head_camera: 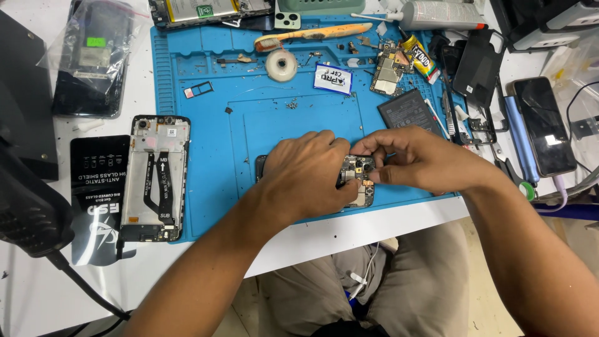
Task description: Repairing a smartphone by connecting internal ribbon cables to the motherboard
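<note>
A blue work mat (206, 181) fills the centre of the frame on a white bench (349, 234), and near its lower edge lies an opened phone (359, 178), largely hidden under two hands. The left hand (306, 175) comes in from the lower left on a long diagonal forearm, knuckles up, fingers curled down over the phone's body and pressing it to the mat. The right hand (418, 159) reaches in from the lower right, wrist bent inward, thumb and forefinger pinched together at the phone's exposed upper end beside the camera; whether they grip a small part there cannot be told.

At left of the mat a second stripped phone frame (156, 178) lies face up, beside a black screen-protector box (100, 193). A bagged phone (93, 59) sits at upper left. On the mat's upper half are a roll of tape (281, 65), an orange toothbrush (312, 35), a circuit board (388, 75), a dark battery (409, 111) and a small SIM tray (198, 90). At the right edge a dark phone (544, 125) rests beside a blue tool (518, 140).
</note>
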